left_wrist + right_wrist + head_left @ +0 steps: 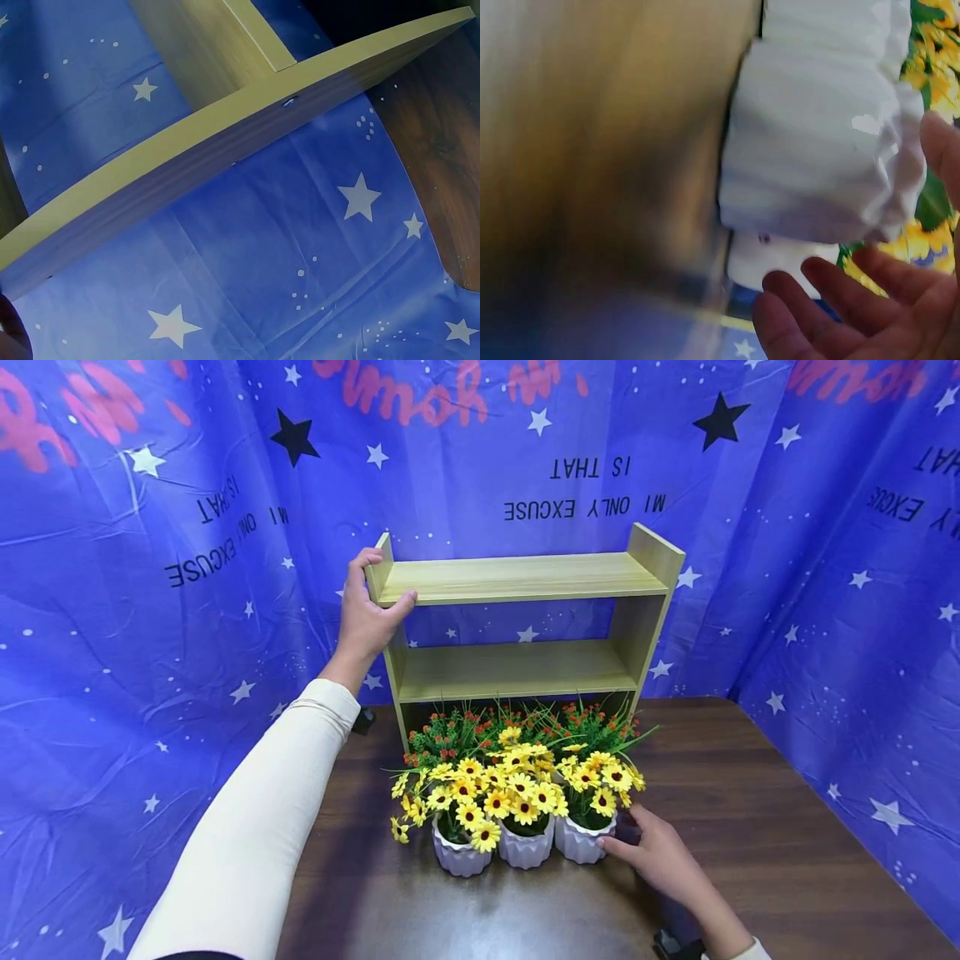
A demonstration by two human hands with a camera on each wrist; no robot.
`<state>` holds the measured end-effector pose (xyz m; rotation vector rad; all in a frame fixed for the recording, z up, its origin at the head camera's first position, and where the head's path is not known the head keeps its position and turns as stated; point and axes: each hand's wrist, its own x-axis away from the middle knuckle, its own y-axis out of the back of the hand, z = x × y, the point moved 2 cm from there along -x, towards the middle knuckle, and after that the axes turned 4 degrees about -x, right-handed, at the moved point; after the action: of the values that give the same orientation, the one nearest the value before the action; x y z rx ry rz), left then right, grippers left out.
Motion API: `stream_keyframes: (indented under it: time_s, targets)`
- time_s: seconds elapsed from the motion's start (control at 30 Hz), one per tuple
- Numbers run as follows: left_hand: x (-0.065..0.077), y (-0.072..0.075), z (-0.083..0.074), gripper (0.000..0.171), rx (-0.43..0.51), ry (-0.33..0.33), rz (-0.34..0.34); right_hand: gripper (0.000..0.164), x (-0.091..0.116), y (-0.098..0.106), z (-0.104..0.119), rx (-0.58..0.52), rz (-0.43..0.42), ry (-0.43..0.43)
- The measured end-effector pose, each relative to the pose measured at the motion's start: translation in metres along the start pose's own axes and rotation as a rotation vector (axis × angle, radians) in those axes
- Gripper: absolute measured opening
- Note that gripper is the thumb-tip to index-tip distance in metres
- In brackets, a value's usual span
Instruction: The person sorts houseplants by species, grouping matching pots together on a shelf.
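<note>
Left hand (367,614) grips the upper left end of a pale yellow wooden rack (517,672); right hand (663,853), loosely spread, is beside the front-right white fluted pot (579,843) of yellow flowers (602,777), before the rack on a brown wooden table (750,827)

You have two hands, your left hand (371,614) and right hand (662,856), one shelf (517,577), one table (750,793), three white pots (527,846) of yellow flowers (522,785), two printed black stars (295,437), and red-flowered plants (453,735) you cannot count exactly.

Tabletop (480,914) glare, partly blurred right-wrist view
</note>
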<state>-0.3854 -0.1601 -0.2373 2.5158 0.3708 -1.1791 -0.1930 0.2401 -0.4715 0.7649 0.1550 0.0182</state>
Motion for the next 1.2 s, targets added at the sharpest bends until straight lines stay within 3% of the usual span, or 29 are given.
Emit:
stream_keyframes:
  time_s: [0.17,0.4,0.67,0.97,1.2]
  targets:
    - [0.001,0.000,-0.001,0.064,0.012,0.003,-0.011,0.087,0.001,-0.015,0.002,-0.107,0.011,-0.083]
    - [0.002,-0.002,0.001,0.065,-0.004,0.016,-0.010,0.100,-0.003,-0.029,0.003,-0.180,-0.019,-0.136]
    - [0.003,-0.001,0.002,0.064,-0.032,0.019,-0.009,0.101,-0.007,-0.033,0.005,-0.190,-0.043,-0.165]
    - [0.006,0.000,0.002,0.065,-0.045,0.033,-0.005,0.096,-0.006,-0.039,0.006,-0.301,-0.063,-0.171]
    - [0.004,0.000,0.003,0.063,-0.061,-0.004,-0.016,0.093,-0.007,-0.042,0.004,-0.344,-0.088,-0.159]
